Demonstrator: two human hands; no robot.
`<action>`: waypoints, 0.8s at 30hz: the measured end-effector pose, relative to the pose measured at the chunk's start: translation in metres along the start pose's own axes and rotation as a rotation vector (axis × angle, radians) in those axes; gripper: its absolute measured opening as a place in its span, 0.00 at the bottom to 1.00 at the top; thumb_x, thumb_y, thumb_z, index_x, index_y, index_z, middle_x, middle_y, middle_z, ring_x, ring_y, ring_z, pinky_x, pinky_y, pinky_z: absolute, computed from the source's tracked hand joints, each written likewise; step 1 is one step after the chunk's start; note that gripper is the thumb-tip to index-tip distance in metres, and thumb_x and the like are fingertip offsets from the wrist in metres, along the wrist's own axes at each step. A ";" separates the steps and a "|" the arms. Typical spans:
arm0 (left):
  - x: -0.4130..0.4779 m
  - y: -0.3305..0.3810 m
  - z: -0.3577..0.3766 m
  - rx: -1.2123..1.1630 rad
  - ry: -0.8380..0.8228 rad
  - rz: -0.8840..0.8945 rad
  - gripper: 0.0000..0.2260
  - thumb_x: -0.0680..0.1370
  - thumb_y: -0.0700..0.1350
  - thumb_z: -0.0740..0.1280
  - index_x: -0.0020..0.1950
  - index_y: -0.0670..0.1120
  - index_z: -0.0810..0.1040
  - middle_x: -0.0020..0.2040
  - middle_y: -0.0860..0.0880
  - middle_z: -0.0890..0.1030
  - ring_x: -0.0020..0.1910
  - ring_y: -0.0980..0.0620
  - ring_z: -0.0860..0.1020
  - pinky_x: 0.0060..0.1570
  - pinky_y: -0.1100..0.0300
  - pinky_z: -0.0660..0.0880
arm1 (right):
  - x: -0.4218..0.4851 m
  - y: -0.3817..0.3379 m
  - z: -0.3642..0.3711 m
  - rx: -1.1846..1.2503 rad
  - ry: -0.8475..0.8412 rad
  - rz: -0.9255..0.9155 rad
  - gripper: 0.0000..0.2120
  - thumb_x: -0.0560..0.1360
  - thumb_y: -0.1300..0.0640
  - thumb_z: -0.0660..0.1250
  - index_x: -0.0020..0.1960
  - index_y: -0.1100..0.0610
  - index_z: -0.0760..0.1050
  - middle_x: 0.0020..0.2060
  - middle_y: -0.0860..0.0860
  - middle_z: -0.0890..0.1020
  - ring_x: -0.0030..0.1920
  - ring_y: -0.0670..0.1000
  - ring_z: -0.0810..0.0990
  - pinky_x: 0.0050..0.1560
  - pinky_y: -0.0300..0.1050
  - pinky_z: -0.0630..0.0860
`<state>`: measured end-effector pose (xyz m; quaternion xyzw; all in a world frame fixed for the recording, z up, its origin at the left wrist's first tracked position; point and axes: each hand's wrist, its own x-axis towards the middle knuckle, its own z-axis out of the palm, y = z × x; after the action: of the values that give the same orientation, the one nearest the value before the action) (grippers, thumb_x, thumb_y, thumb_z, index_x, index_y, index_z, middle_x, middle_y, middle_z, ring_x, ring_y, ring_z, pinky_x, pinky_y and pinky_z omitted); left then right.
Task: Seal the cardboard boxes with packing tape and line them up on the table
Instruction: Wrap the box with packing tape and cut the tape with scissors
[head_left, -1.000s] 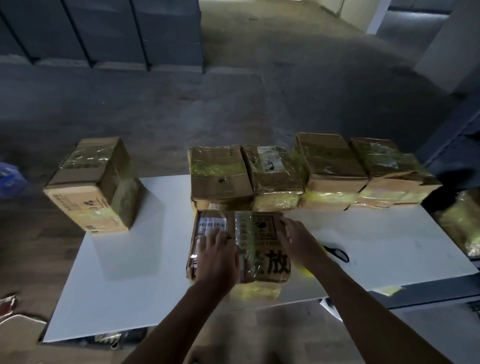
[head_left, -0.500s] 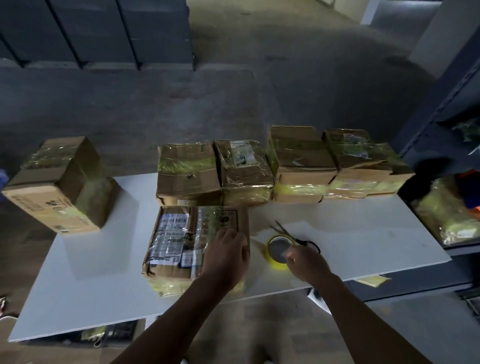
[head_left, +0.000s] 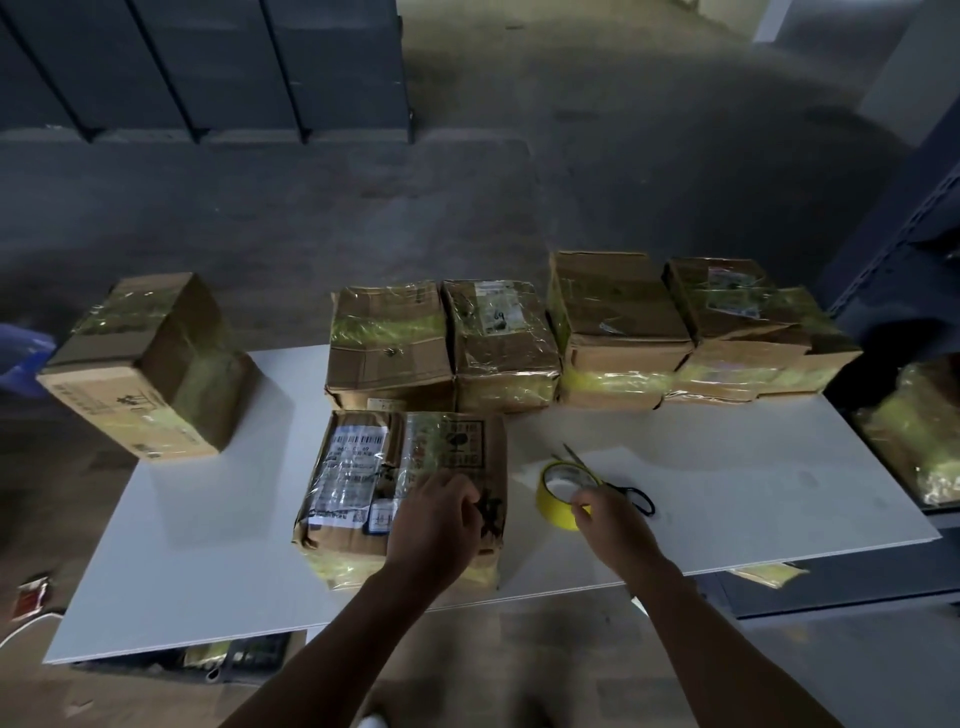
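Yellow tape roll (head_left: 557, 496) is the centre of it right now. It lies flat on the white tabletop (head_left: 208, 545) just right of the box in hand, and the right hand (head_left: 613, 527) is on it, thumb and fingertips pinching its near rim, a grip that looks meant for lifting it to pull a strip. The left hand (head_left: 436, 525) sits on top of the near box (head_left: 358, 467) with fingers bent and tips down on the right half. Whether it pinches a tape end I cannot tell; it reads as a steadying hold so the box won't slide. That box lies at the near edge, mid-table, within reach of both hands, with yellowish tape showing on its near end. Black-handled scissors (head_left: 631, 496) lie against the roll's far side, handy for the cut. Along the far edge, four taped boxes (head_left: 501, 358) stand side by side in a row. A fifth box (head_left: 150, 364) sits apart at the far left corner, skewed and overhanging, so it probably needs squaring up with the others.
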<state>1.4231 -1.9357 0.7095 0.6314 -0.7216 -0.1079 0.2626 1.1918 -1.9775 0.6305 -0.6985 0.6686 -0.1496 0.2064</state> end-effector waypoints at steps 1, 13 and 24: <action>0.000 -0.002 0.000 -0.018 -0.016 -0.027 0.05 0.70 0.36 0.65 0.38 0.44 0.79 0.38 0.48 0.78 0.38 0.49 0.75 0.34 0.60 0.66 | 0.000 -0.003 -0.005 0.058 0.064 -0.016 0.05 0.73 0.63 0.67 0.47 0.62 0.80 0.45 0.58 0.82 0.47 0.59 0.80 0.45 0.45 0.73; 0.036 0.004 -0.044 -0.876 -0.119 -0.580 0.08 0.82 0.48 0.61 0.49 0.46 0.77 0.46 0.44 0.82 0.44 0.48 0.81 0.38 0.55 0.76 | 0.008 -0.073 -0.064 0.185 0.197 -0.517 0.11 0.70 0.52 0.66 0.49 0.57 0.77 0.51 0.49 0.74 0.51 0.43 0.74 0.50 0.33 0.76; 0.033 -0.040 -0.057 -0.996 -0.138 -0.630 0.21 0.70 0.38 0.76 0.59 0.45 0.73 0.52 0.43 0.81 0.49 0.46 0.82 0.43 0.50 0.82 | 0.004 -0.124 -0.049 -0.049 0.162 -0.730 0.09 0.70 0.57 0.62 0.49 0.54 0.77 0.56 0.49 0.78 0.57 0.49 0.76 0.46 0.43 0.79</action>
<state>1.4843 -1.9651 0.7462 0.6074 -0.3773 -0.5472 0.4351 1.2769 -1.9835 0.7334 -0.8816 0.3929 -0.2521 0.0693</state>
